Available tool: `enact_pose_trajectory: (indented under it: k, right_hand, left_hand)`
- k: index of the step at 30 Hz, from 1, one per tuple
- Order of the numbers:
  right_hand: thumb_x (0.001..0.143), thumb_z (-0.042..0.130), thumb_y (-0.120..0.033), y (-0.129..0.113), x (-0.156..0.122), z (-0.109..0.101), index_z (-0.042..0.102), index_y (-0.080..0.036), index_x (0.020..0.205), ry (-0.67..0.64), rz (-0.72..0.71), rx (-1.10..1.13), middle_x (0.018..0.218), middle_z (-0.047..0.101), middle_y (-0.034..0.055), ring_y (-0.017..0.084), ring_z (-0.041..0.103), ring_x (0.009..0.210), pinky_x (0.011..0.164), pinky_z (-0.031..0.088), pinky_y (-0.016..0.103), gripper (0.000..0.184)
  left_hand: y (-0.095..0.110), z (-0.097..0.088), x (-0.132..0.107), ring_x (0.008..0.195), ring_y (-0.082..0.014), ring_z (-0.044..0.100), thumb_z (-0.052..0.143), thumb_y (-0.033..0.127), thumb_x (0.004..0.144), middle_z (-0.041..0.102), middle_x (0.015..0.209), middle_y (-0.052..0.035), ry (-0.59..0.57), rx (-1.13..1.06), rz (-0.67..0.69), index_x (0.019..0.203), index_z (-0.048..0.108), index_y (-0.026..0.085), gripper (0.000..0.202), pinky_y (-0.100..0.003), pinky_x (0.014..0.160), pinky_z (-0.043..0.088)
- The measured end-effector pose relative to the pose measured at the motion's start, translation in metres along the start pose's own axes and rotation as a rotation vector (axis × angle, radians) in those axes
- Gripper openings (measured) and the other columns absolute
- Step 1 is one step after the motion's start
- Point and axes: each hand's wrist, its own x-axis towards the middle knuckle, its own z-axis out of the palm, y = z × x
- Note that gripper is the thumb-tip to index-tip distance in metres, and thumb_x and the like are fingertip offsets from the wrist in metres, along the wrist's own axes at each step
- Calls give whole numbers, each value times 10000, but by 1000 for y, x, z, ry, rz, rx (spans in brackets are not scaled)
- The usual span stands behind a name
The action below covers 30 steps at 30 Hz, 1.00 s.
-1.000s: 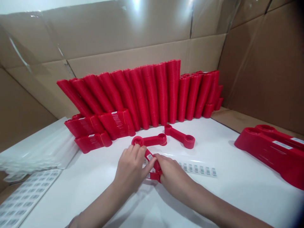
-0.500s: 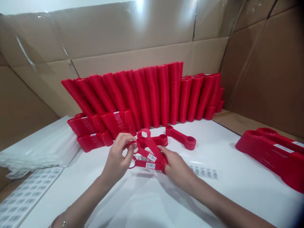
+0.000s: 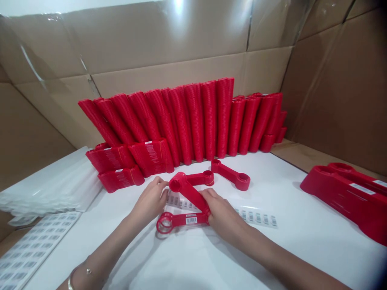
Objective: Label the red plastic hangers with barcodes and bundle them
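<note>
My right hand (image 3: 223,215) grips one end of a fanned bunch of flat red plastic wrenches (image 3: 185,193). The upper ones rise toward the left; the lowest, a labelled wrench (image 3: 178,220), lies near the white tabletop (image 3: 296,237). My left hand (image 3: 151,200) rests by the upper wrenches' ring end, fingers curled over a strip of barcode stickers (image 3: 181,202), and I cannot see whether it holds anything. Two more red wrench stacks (image 3: 230,175) lie just behind.
Tall leaning stacks of red wrenches (image 3: 187,121) line the cardboard wall (image 3: 151,44). Banded bundles (image 3: 130,161) sit at left, a long row of labelled wrenches (image 3: 347,193) at right. Clear bags (image 3: 51,189) and sticker sheets (image 3: 27,249) lie at left.
The bunch was lifted off the table and fanned out. My left hand let go of the ring ends and dropped to the sticker strip; the lowest wrench swung down toward the table.
</note>
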Motion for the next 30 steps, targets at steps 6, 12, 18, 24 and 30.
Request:
enact_pose_trajectory:
  k: [6, 12, 18, 24, 30]
  right_hand:
    - [632, 367, 40, 5, 2, 3, 502, -230, 965, 14, -12, 13, 936, 508, 13, 141, 493, 728, 565, 282, 232, 450]
    - [628, 371, 46, 3, 3, 3, 518, -216, 982, -3, 15, 7, 924, 516, 25, 151, 504, 768, 597, 300, 236, 464]
    - [617, 363, 58, 3, 4, 3, 517, -225, 1008, -3, 6, 28, 928, 526, 25, 158, 511, 794, 621, 310, 240, 506]
    - [622, 389, 31, 4, 4, 4, 522, -216, 991, 5, 42, 11, 912, 535, 31, 165, 510, 770, 593, 308, 246, 464]
    - [663, 377, 6, -4, 0, 1, 521, -216, 996, 40, 23, 96, 955, 528, 28, 158, 519, 772, 590, 336, 240, 425]
  left_hand:
    - [-18, 17, 12, 901, -220, 519, 352, 170, 805, 485, 1006, -95, -27, 16, 48, 878, 586, 157, 245, -330, 752, 431]
    - [-23, 16, 14, 811, -201, 521, 384, 148, 772, 511, 910, -70, -64, -52, 65, 864, 563, 165, 202, -317, 695, 435]
    - [-25, 19, 13, 761, -187, 528, 412, 188, 773, 510, 888, -65, -66, -117, 40, 827, 589, 171, 186, -312, 674, 436]
    - [-21, -28, 12, 703, -157, 543, 492, 304, 766, 553, 771, -19, -166, -350, 6, 733, 551, 165, 154, -270, 635, 438]
    - [36, -53, -10, 670, -128, 538, 544, 299, 755, 587, 710, 3, -145, -517, 4, 719, 570, 167, 139, -231, 605, 416]
